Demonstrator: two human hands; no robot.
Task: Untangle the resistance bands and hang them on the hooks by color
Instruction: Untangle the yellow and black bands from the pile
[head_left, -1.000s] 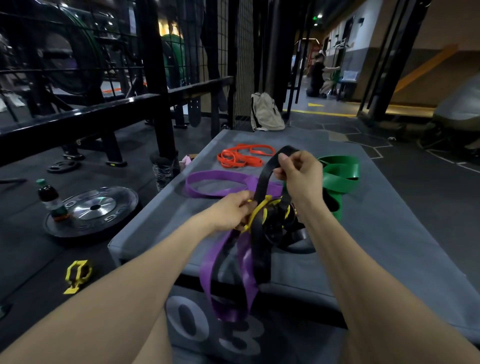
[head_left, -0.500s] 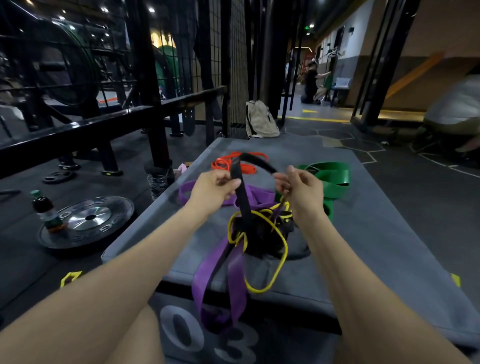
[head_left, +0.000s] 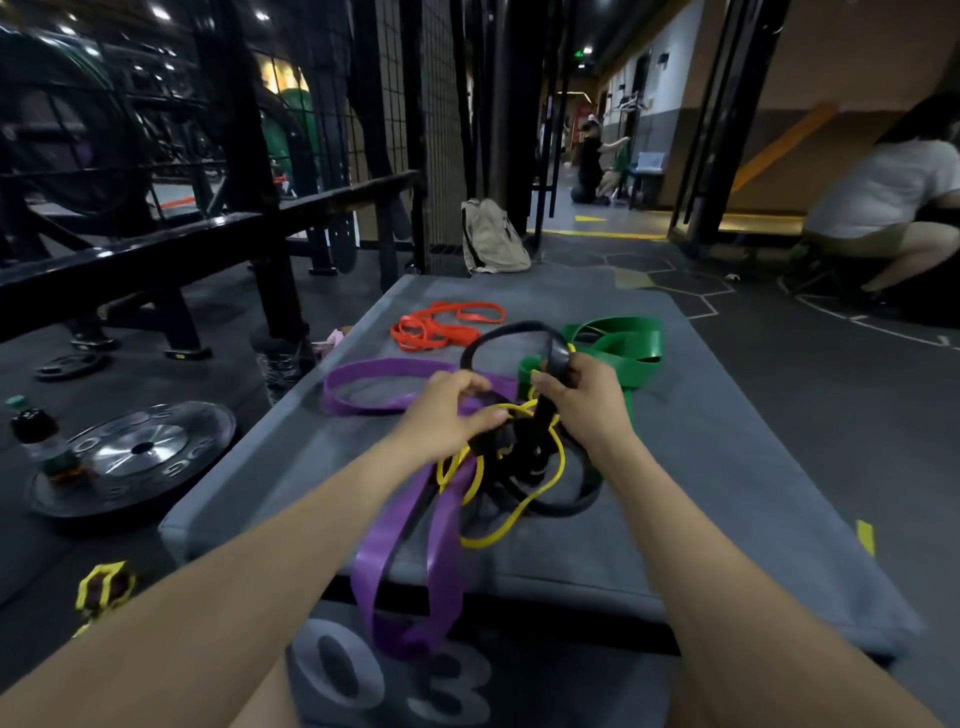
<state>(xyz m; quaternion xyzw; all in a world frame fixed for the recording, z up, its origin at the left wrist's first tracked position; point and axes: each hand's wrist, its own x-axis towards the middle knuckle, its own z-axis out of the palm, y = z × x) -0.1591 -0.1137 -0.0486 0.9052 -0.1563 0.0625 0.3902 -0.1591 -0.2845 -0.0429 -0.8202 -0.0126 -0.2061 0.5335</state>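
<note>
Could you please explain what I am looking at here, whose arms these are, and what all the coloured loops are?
No machine here: a person wears a camera on the head, so you look down along their own bare arms. In front is a grey padded box in a gym. On it lie resistance bands: an orange band and a green band further back, and a knot of purple band, yellow band and black band near the edge, the purple one hanging over the front. The right hand grips the black band, whose loop stands up. The left hand has its fingers in the tangle; what exactly it grips I cannot tell.
</note>
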